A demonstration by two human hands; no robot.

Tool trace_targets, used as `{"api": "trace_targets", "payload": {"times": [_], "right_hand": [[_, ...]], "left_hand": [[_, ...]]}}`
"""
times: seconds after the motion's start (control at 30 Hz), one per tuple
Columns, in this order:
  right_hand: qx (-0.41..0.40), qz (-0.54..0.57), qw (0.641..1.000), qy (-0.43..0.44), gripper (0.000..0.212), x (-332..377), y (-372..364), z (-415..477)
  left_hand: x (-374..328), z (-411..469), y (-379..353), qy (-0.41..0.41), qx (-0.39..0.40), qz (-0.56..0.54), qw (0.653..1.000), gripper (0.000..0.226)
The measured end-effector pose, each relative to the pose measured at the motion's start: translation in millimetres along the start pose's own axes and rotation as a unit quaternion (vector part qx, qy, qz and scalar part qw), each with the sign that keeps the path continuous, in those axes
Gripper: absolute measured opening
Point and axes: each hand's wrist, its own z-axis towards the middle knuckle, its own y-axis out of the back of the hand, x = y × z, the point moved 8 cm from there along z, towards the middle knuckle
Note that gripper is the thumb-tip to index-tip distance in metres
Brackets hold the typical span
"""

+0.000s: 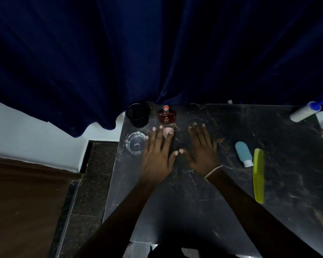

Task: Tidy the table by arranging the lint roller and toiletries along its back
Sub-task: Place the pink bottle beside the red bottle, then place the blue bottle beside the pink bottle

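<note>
Lint roller (303, 113), one only, white with a blue handle, lies on its side at the back right corner of the table (194, 211), well off to the right of both hands and farther back than their fingertips. One red perfume bottle (166, 116) with an orange cap stands upright just beyond the left hand (157, 157). One pale pink thing (167, 131) lies under that hand's first two fingers; what it is cannot be told. One blue-green squeeze bottle (243, 153) with a white cap lies flat to the right of the right hand (203, 149), and one yellow-green comb (259, 175) lies just beside it on the far side.

Both hands lie palm down with fingers straight and spread, gripping nothing, their thumbs nearly meeting. A chain bracelet (213, 171) circles the right wrist.

Two containers sit left of the left hand: one black cup (138, 115), its inside too dark to read, and nearer, one clear glass ashtray (135, 143) with only a small pale mark at its middle. A dark blue curtain (157, 53) hangs behind.
</note>
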Motion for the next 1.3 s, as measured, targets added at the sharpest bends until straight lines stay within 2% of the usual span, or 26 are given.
{"api": "trace_targets", "payload": {"times": [0.23,0.47,0.73,0.87,1.07,1.17,1.3], "right_hand": [[0.008,-0.011,1.0,-0.018,0.086,-56,34,-39],[-0.006,-0.045,0.998,-0.048,0.082,-128,70,-70],[-0.015,-0.014,0.993,-0.116,0.078,-208,95,-91],[0.006,0.064,0.987,-0.151,0.071,-237,90,-91],[0.095,0.155,0.951,-0.249,0.042,-253,62,-76],[0.123,0.142,0.954,-0.236,0.029,-248,53,-63],[0.155,0.107,0.955,-0.23,0.027,-246,44,-52]], "left_hand": [[-62,5,-7,-0.021,0.002,0.031,0.999,0.072],[-152,17,-35,-0.048,0.019,-0.007,0.999,0.07],[-224,30,-72,-0.056,0.062,-0.042,0.996,0.07],[-241,36,-91,0.018,0.102,-0.124,0.987,0.072],[-244,47,-113,0.198,0.122,-0.264,0.936,0.059],[-246,54,-122,0.261,0.125,-0.297,0.91,0.04],[-252,56,-136,0.313,0.156,-0.326,0.878,0.04]]}}
